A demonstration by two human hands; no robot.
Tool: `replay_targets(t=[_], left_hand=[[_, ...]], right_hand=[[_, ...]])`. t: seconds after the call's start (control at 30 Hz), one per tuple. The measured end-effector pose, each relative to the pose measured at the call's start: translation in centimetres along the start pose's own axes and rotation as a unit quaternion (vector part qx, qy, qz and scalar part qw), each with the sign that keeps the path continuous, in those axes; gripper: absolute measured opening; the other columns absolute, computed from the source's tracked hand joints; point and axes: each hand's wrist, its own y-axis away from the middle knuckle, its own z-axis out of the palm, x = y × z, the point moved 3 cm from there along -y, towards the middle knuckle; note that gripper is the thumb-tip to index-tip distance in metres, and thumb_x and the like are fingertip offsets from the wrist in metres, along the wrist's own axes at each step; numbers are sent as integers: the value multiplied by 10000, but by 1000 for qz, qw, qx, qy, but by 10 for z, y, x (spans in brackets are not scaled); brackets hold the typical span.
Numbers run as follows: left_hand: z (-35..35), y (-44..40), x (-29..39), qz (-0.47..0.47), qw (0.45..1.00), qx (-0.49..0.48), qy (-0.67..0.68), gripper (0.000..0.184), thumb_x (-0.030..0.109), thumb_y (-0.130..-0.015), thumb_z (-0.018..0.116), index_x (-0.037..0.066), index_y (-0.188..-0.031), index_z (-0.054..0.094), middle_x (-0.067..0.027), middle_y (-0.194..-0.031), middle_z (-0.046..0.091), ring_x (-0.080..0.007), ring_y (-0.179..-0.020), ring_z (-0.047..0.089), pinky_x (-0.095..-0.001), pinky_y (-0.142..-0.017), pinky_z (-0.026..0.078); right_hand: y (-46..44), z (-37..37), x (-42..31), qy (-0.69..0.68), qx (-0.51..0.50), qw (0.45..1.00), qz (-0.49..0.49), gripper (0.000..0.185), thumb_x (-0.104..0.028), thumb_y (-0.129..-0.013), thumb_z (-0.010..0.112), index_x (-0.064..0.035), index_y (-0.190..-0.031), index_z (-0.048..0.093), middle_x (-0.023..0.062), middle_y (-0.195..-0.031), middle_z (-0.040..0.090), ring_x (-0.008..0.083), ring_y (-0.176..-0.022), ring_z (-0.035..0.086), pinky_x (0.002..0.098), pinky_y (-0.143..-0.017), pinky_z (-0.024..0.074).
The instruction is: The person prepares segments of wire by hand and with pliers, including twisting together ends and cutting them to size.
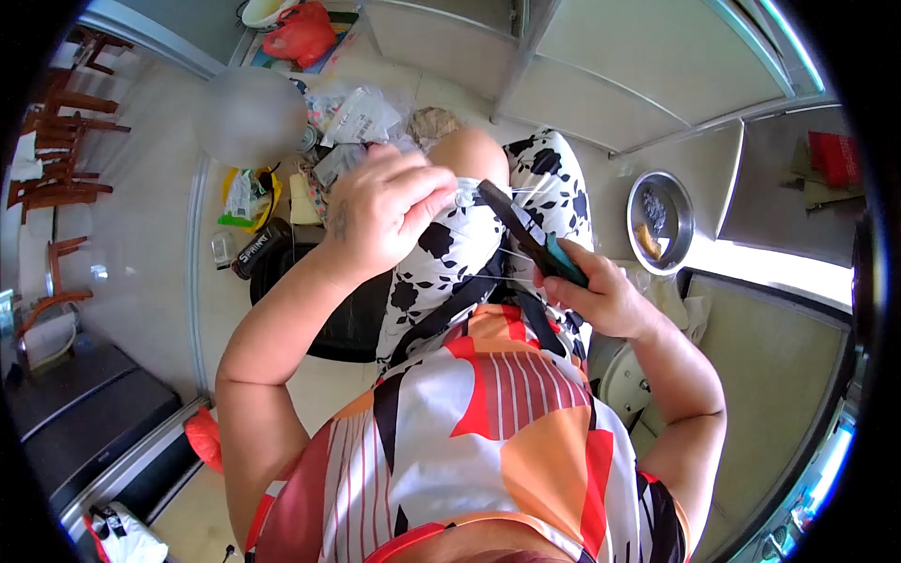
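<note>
My left hand is closed, thumb and fingers pinched on a small clear, whitish piece that looks like thin plastic; its exact kind is unclear. In my right hand are scissors with dark blades and teal-and-black handles. Their tip points up and left, close to the clear piece. Thin white strands show around the scissors, over the lap. Both hands are above my knees, which are covered by white trousers with black flowers.
At right on the floor stands a metal bowl with grey bits and a tan piece inside. Plastic bags, a yellow bag and a black bottle lie at left. Cabinets rise ahead; wooden chairs stand far left.
</note>
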Motion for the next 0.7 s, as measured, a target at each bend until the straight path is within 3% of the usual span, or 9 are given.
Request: replay_targets(t=[0.07, 0.13, 0.2, 0.27, 0.3, 0.37, 0.53, 0.63, 0.7], left_hand=[[-21, -17, 27, 101, 976, 87, -170, 150, 73, -756, 752, 28, -874, 671, -97, -858, 650, -244, -752, 605, -353, -702, 495], [-27, -5, 41, 152, 951, 172, -207, 178, 132, -771, 753, 82, -930, 689, -48, -907, 638, -249, -815, 593, -364, -717, 489], [-14, -1, 27, 25, 985, 167, 21, 269, 133, -790, 756, 40, -1028, 672, -74, -983, 650, -207, -867, 593, -329, -750, 491], [15, -12, 5, -128, 932, 211, 265, 303, 131, -829, 731, 4, -1093, 655, -98, -1005, 665, -165, -912, 601, -285, -761, 491], [11, -18, 3, -90, 957, 155, 226, 292, 66, -918, 625, -35, -1191, 603, -149, -1170, 639, -191, -1081, 608, -299, -912, 472], [21, -28, 6, -129, 864, 187, 448, 278, 103, -938, 606, -36, -1179, 613, -155, -1117, 665, -193, -1040, 626, -306, -919, 472], [13, -46, 12, -161, 787, 234, 548, 202, 125, -964, 566, -32, -1063, 645, -139, -973, 699, -195, -924, 672, -296, -863, 522], [-12, -62, 7, -110, 771, 245, 578, 198, 147, -971, 557, -29, -1027, 630, -129, -909, 695, -185, -851, 678, -293, -790, 544], [-36, -68, -7, -92, 858, 268, 428, 169, 138, -975, 546, 1, -1003, 640, -44, -741, 641, -120, -673, 632, -238, -603, 514]], right_hand=[[-10, 3, 2, -172, -19, 985, 0, 274, -136, -958, 556, -11, -1198, 512, 33, -924, 590, 96, -769, 547, 258, -678, 474], [-17, 6, -9, -300, -29, 953, -40, 301, -103, -977, 511, 7, -1254, 470, 58, -1011, 574, 122, -793, 560, 267, -688, 484], [-20, 9, -22, -363, -54, 929, -48, 352, -117, -970, 529, 3, -1293, 458, 58, -1013, 573, 133, -823, 564, 277, -716, 482], [-20, 14, -37, -400, -93, 909, -69, 404, -132, -957, 550, 2, -1323, 444, 62, -1017, 574, 143, -834, 564, 296, -759, 480], [-20, 16, -42, -410, -119, 902, -65, 442, -150, -954, 556, 5, -1347, 427, 77, -1041, 583, 163, -860, 583, 312, -800, 487], [-21, 20, -49, -414, -148, 896, -70, 479, -159, -956, 552, 6, -1379, 399, 96, -1067, 592, 188, -899, 604, 324, -827, 494], [-20, 25, -57, -426, -163, 885, -94, 652, -259, -962, 552, -20, -1479, 235, 213, -1435, 412, 309, -1253, 497, 401, -998, 441], [-15, 32, -49, -402, -148, 899, -90, 698, -288, -955, 565, -9, -1487, 210, 198, -1455, 382, 303, -1290, 455, 424, -1051, 385], [-4, 29, -51, -377, -155, 906, -115, 689, -266, -958, 563, 25, -1475, 213, 202, -1452, 379, 293, -1286, 456, 416, -1069, 362]])
